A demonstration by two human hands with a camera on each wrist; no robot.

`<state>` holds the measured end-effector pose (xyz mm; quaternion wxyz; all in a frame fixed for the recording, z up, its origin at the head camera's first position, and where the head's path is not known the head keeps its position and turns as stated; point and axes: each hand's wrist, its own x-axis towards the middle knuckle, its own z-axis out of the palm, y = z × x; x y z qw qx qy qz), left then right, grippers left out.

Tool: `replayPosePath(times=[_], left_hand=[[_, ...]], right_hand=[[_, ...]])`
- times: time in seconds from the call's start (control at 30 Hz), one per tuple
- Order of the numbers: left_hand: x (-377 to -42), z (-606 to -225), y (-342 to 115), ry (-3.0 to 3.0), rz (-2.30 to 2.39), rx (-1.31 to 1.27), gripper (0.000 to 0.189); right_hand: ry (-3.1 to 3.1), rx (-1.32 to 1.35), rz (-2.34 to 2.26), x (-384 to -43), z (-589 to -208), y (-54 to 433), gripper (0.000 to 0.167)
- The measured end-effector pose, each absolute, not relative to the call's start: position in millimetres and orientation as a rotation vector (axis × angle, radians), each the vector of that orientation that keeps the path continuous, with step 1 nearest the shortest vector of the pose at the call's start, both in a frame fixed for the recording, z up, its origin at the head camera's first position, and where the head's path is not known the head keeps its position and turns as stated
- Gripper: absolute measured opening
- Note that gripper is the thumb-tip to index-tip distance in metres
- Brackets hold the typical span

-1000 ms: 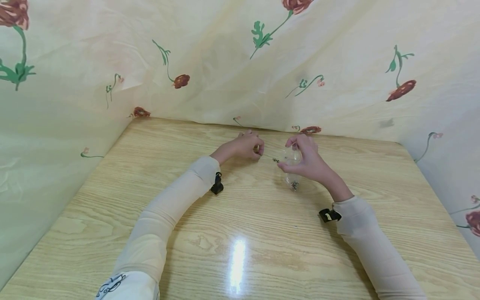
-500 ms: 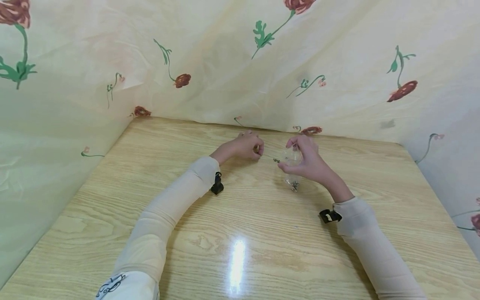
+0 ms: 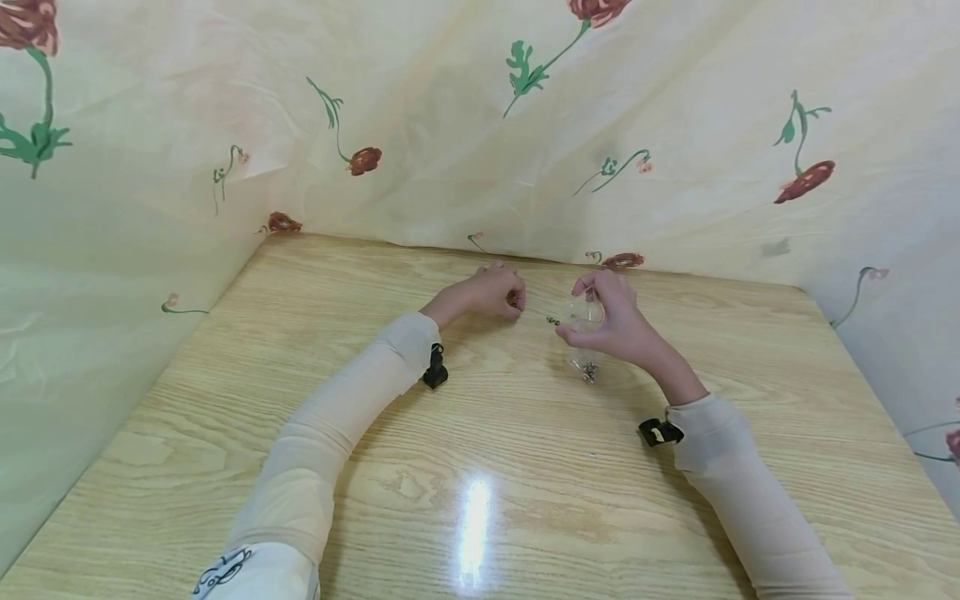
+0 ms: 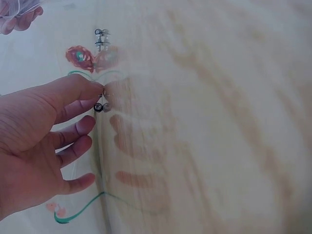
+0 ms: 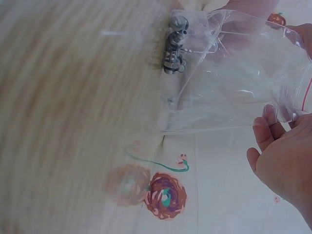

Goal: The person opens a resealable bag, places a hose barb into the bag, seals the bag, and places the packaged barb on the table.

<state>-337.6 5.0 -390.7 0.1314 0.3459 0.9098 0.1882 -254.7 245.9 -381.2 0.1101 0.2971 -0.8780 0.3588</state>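
My right hand (image 3: 611,317) holds a clear plastic zip bag (image 5: 234,73) by its upper edges, thumb on one side and fingers on the other. Several small shiny metal pieces (image 5: 174,44) lie at the bottom of the bag. To its left, my left hand (image 3: 491,292) is low at the tabletop, with thumb and index finger pinching a small dark metal piece with a round end (image 4: 98,107). The other fingers (image 4: 75,144) are spread loosely. Between the hands, a few small ringed metal pieces (image 4: 99,39) rest on the table beside the bag.
The glossy wood-grain table (image 3: 480,433) reflects a bright light. A cream floral cloth (image 3: 450,125) hangs close behind the hands and along both sides. Black straps (image 3: 660,431) sit at both wrists.
My left hand shifts very slightly to the left. My right hand and the bag stay almost where they were.
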Motion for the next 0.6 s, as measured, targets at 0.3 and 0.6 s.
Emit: replayPosePath(times=[0.3, 0.6], left_hand=[[-337.7, -389.2, 5.0, 2.626, 0.565, 1.008, 0.007], [-336.9, -386.4, 4.7, 2.628, 0.571, 1.031, 0.008]], right_hand=[[-2.597, 0.857, 1.064, -254.8, -379.7, 246.4, 0.049], [-2.593, 0.866, 1.069, -255.0, -378.2, 246.8, 0.049]])
